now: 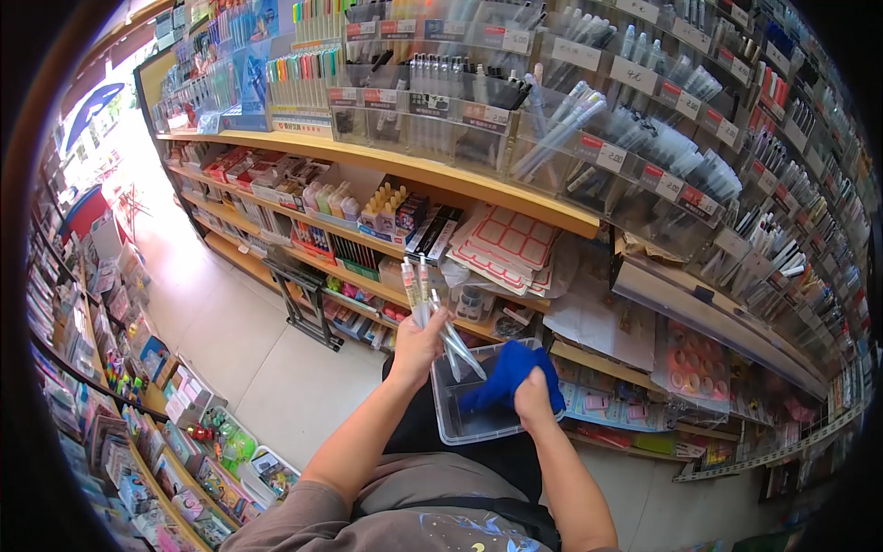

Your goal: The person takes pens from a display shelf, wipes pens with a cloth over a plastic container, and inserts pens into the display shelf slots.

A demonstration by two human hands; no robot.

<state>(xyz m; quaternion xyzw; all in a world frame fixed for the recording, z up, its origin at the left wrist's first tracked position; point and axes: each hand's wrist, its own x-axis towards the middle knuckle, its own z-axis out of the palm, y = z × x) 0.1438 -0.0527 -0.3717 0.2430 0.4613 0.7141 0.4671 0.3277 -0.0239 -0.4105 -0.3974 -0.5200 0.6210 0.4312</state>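
My left hand (pixel 419 342) is closed around several slim pens (pixel 457 350) with pale, clear-looking barrels. Their upper ends stick up above my fingers, and the lower ends angle down over a clear plastic box (pixel 446 432). In my right hand (pixel 533 397) a bright blue cloth (pixel 506 373) is bunched up. Part of the cloth hangs inside the box, and my fingers are partly hidden by it. The box sits in front of my body, below both hands; what supports it is hidden.
Ahead stands a wooden shelf (pixel 386 158) topped with clear pen holders (pixel 469 120) bearing price tags. Red-bordered label sheets (pixel 506 241) lie on a lower shelf. A black folding frame (pixel 311 304) stands by the shelf. Bins of small goods (pixel 225 432) line the left side.
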